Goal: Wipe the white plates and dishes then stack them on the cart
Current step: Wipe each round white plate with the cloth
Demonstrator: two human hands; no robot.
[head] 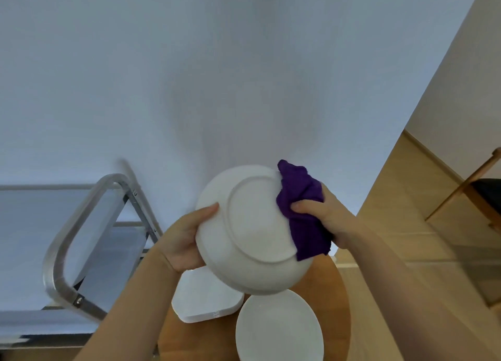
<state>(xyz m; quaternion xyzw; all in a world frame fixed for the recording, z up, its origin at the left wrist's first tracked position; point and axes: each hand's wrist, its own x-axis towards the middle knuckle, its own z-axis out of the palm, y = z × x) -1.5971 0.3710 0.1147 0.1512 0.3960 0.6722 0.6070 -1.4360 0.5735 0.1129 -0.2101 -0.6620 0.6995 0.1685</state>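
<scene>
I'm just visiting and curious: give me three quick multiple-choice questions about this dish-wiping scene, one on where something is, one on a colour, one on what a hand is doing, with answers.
1. Where is the metal cart?
A. To the person's left
B. To the person's right
C. Behind the wooden chair

2. What colour is the cloth?
A. Yellow
B. Purple
C. Green

3. What is the left hand doing?
A. Hanging idle
B. Resting flat on the table
C. Gripping the rim of the raised white plate

Answers:
1. A, its frame stands at the left of the view.
2. B, the cloth bunched in the right hand is deep purple.
3. C, the thumb curls over the plate's edge, underside facing the camera.
</scene>
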